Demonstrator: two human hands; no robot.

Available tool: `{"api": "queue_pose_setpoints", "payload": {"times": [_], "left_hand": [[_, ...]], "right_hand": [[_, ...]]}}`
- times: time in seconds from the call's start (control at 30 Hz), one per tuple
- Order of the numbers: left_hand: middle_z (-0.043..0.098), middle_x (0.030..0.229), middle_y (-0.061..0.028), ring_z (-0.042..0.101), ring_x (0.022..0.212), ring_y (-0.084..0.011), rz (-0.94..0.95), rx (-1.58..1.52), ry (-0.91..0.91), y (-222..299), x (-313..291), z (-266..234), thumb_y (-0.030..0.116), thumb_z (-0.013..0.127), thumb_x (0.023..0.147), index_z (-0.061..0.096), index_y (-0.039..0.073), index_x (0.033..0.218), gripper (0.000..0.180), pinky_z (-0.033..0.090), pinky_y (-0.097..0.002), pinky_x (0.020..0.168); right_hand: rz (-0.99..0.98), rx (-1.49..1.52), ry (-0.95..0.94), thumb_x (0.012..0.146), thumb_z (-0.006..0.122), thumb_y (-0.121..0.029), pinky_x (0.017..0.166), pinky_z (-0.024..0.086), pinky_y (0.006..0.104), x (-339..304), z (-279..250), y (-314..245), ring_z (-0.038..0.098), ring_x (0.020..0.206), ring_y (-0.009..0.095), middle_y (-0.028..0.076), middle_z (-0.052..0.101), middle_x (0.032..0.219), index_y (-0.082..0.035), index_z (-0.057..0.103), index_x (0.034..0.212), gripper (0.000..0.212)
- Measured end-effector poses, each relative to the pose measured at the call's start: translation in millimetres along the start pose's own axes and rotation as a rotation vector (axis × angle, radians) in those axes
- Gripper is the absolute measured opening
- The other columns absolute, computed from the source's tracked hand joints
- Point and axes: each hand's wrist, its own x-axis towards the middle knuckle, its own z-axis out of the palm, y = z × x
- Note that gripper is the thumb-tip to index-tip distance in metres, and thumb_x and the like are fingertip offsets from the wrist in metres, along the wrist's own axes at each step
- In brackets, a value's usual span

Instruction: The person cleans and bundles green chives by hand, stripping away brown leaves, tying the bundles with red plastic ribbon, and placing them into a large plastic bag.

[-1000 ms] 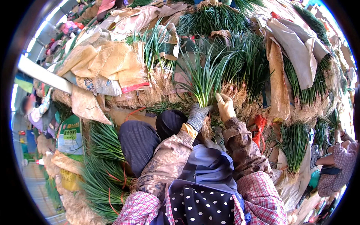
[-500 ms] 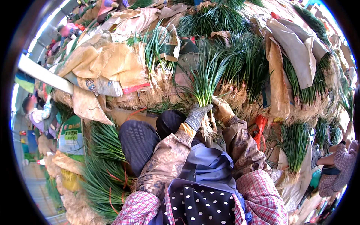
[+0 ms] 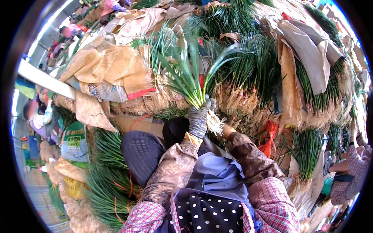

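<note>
My left hand, in a grey glove, is closed round a small bunch of spring onions. The bunch's green leaves fan out upward and away from me, slightly blurred. Its pale, stringy roots hang out on the right side of the glove. Beside those roots, low and to the right, is my right hand in a tan glove. The roots and sleeve cover most of it, so its fingers do not show. Beyond the hands, more spring onions lie in a heap, roots toward me.
Tan sacking covers the heap at left. Bundles tied with red string lie by my left knee. Red plastic strips hang right of my hands, near another onion bundle. Other people sit at the far left and right.
My left hand has turned the bunch, with the leaves now spreading wider and further left. My right hand has drawn back toward me, away from the stems.
</note>
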Motion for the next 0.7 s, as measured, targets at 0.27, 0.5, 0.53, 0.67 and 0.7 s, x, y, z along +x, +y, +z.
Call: {"api": "queue_pose_setpoints", "payload": {"times": [0.27,0.5,0.53,0.67,0.7], "left_hand": [[0.054,0.067,-0.0035,0.052,0.050,-0.0140,-0.218,0.113,0.030,-18.6,21.6,-39.5,0.008,0.062,0.079,0.051,0.005,0.109,0.032,0.046,-0.0272,0.045],[0.056,0.064,-0.0054,0.050,0.041,-0.0149,-0.161,0.339,0.069,-15.6,25.3,-33.3,0.007,0.063,0.077,0.056,0.003,0.099,0.024,0.043,-0.0267,0.037],[0.057,0.065,-0.0058,0.050,0.040,-0.0148,-0.144,0.365,0.095,-13.6,23.1,-31.0,0.006,0.063,0.076,0.056,0.003,0.098,0.023,0.043,-0.0267,0.037],[0.059,0.077,-0.0012,0.051,0.058,-0.0095,0.014,0.531,0.207,-14.4,25.1,-36.8,0.002,0.063,0.075,0.060,0.005,0.093,0.019,0.042,-0.0240,0.045],[0.059,0.078,-0.0011,0.049,0.059,-0.0091,-0.080,0.555,0.249,-7.6,21.6,-24.3,0.001,0.062,0.075,0.061,0.005,0.092,0.018,0.040,-0.0255,0.044]], "right_hand": [[0.482,1.180,0.489,0.083,0.055,-0.019,0.077,0.039,0.0313,103.6,-83.8,-49.0,0.048,0.092,0.021,0.017,0.047,0.111,-0.005,0.034,0.124,0.049],[0.748,0.710,0.829,0.082,0.060,-0.022,0.039,0.038,0.0267,159.7,-173.7,-76.4,0.049,0.043,0.014,0.005,0.058,0.063,-0.002,0.058,0.073,0.022],[0.744,0.729,0.829,0.082,0.059,-0.021,0.039,0.037,0.0263,158.3,-173.7,-73.0,0.048,0.043,0.013,0.003,0.058,0.062,-0.003,0.058,0.073,0.020],[0.541,0.598,0.553,0.083,0.058,-0.023,0.038,0.035,0.0236,100.6,-167.8,-126.0,0.047,0.045,0.010,0.002,0.055,0.059,-0.002,0.059,0.077,0.023],[0.518,0.596,0.483,0.084,0.058,-0.024,0.037,0.034,0.0222,84.6,-167.9,-131.8,0.046,0.044,0.009,0.001,0.053,0.057,0.000,0.059,0.079,0.024]]}}
